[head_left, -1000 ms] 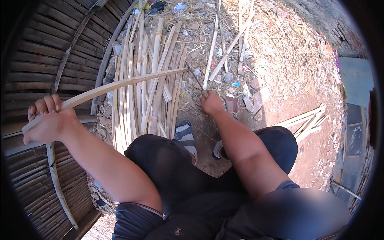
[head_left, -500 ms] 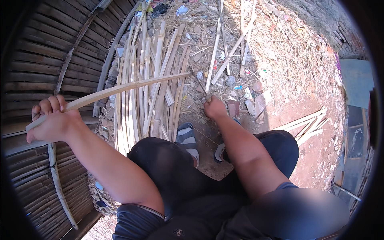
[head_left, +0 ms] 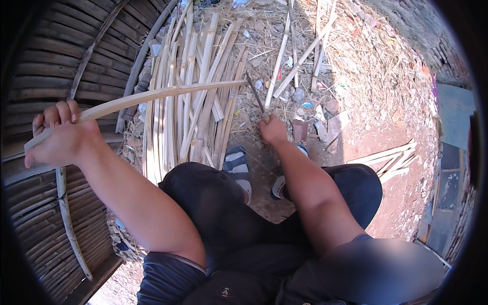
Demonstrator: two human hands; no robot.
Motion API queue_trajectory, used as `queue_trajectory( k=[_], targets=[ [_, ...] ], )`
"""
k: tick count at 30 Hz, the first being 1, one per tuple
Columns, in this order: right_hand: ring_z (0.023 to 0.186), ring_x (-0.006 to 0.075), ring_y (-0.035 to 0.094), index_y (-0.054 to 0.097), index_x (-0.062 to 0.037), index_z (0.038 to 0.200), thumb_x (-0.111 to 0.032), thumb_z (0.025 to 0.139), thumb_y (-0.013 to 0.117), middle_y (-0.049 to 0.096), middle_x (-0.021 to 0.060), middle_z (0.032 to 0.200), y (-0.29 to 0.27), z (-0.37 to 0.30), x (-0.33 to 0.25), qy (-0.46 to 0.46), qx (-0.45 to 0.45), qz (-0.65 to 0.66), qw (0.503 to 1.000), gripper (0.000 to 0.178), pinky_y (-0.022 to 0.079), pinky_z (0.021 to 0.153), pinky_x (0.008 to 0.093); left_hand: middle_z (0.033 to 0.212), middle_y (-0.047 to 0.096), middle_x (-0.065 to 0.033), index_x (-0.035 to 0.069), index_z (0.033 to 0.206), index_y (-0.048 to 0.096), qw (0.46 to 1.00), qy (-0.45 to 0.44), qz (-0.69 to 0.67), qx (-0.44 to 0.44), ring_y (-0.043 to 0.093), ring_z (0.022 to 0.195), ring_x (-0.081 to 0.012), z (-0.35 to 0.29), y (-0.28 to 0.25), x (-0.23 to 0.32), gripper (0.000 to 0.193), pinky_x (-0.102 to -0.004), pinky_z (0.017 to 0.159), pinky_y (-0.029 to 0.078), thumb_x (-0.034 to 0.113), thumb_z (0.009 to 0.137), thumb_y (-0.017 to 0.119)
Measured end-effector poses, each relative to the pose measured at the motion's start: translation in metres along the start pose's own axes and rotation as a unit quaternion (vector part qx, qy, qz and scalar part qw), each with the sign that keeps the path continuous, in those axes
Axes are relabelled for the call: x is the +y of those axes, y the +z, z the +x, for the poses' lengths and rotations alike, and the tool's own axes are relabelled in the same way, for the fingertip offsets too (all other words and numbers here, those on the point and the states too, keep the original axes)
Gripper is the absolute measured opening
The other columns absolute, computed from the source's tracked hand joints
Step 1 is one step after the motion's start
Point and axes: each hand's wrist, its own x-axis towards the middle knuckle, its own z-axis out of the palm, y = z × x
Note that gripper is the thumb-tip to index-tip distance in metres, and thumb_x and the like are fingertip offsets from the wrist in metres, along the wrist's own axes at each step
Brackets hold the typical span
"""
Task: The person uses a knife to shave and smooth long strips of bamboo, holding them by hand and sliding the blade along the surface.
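bamboo strip (head_left: 152,95), passing above a pile of strips (head_left: 165,132): the left hand (head_left: 76,138) is clamping the near end between curled fingers and palm, while the right hand (head_left: 273,129) is clenching its fingers around a knife (head_left: 255,91). the far end is lying just beside the knife; whether they are touching, one cannot tell. the strip is probably handling as light, springy and somewhat splintery, the near end offering the safest hold.
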Motion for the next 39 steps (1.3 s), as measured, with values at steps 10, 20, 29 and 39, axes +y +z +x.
queue_trajectory(
  k=[10,20,29,39],
  targets=[
    [0.088,0.0517,0.069,0.056,-0.0008,0.127,-0.04,0.097,0.065,0.069,0.0332,0.091,-0.006,-0.023,-0.038,-0.106,0.133,0.147,0.974,0.05,0.052,0.08,0.0583,0.061,0.03,-0.0032,0.006,0.091,0.043,0.999,0.029,0.013,-0.014,0.019,0.051,-0.0165,0.001,-0.002,-0.002,0.086,-0.0296,0.046,0.023,0.078,0.098,-0.002],
    [0.094,0.0439,0.07,0.062,0.0037,0.111,-0.031,0.095,0.068,0.072,0.0265,0.099,0.009,-0.007,0.005,0.046,-0.021,0.159,0.986,0.039,0.054,0.088,0.0511,0.059,0.03,-0.0035,0.006,0.088,0.045,1.0,0.01,0.005,0.005,0.02,0.051,-0.0176,-0.011,0.007,0.0,0.086,-0.0306,0.049,0.026,0.077,0.098,-0.002],
    [0.09,0.0435,0.069,0.059,0.0007,0.118,-0.034,0.096,0.068,0.071,0.0257,0.093,-0.03,-0.015,-0.059,-0.148,0.157,0.253,0.943,0.041,0.053,0.083,0.0483,0.06,0.032,-0.005,0.004,0.088,0.046,0.999,0.029,0.021,0.02,0.023,0.051,-0.0187,-0.004,-0.002,-0.003,0.087,-0.0305,0.049,0.029,0.078,0.099,0.001],
    [0.056,0.0138,0.057,0.058,-0.0037,0.11,-0.032,0.098,0.067,0.057,0.0041,0.073,0.01,0.005,0.009,0.178,-0.256,0.604,0.734,0.032,0.053,0.057,0.0391,0.061,0.033,-0.0055,0.003,0.091,0.047,0.999,0.005,0.018,0.042,0.025,0.053,-0.0196,-0.006,0.0,-0.007,0.086,-0.031,0.053,0.034,0.074,0.101,0.0]
  ],
)
